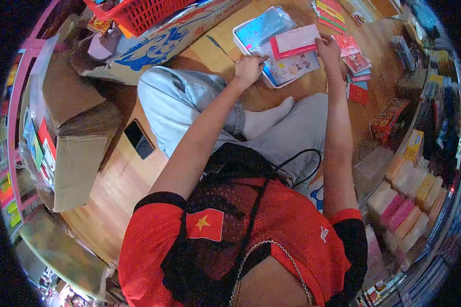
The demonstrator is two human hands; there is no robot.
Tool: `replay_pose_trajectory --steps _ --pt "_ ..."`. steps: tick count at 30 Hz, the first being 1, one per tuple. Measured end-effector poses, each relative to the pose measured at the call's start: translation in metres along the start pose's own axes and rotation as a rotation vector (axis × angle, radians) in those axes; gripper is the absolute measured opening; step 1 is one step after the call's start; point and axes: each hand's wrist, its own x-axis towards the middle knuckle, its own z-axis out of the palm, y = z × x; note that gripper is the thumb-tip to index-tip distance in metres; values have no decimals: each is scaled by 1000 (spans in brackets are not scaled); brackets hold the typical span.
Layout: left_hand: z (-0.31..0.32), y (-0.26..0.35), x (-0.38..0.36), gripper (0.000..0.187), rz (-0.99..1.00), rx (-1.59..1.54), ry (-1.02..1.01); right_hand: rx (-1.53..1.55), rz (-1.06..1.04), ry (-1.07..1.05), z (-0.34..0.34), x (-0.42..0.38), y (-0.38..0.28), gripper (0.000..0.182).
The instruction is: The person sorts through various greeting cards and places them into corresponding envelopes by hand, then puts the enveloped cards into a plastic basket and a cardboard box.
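A pink-and-white packet [297, 42] in clear plastic lies slanted over a white tray [269, 82], its right end pinched by my right hand [329, 50]. At the tray's left edge is my left hand [249, 70], its fingers curled together; what they grip is too small to make out. A blue packet [258, 31] in shiny plastic fills the tray's upper part. Below the pink packet shows a pale printed packet [296, 67] with small figures. Red and pink packets [357, 61] lie in an overlapping row right of my right hand.
A red basket [151, 15] and a printed carton [161, 48] stand at upper left. An open cardboard box [79, 169] is farther left, near a black phone [139, 139] on the floor. Colourful packets [329, 14] lie at the top; wrapped bundles [404, 202] are stacked at right.
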Motion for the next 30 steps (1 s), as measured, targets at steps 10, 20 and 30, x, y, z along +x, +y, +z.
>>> replay_pose_trajectory --steps 10,20,30 --pt "4 -1 1 26 -8 -93 0 -246 -145 -127 3 58 16 36" --pt "5 11 -1 31 -68 131 33 211 -55 -260 -28 15 -16 31" --pt "8 4 -2 28 -124 -93 93 -421 -123 -173 0 -44 18 34"
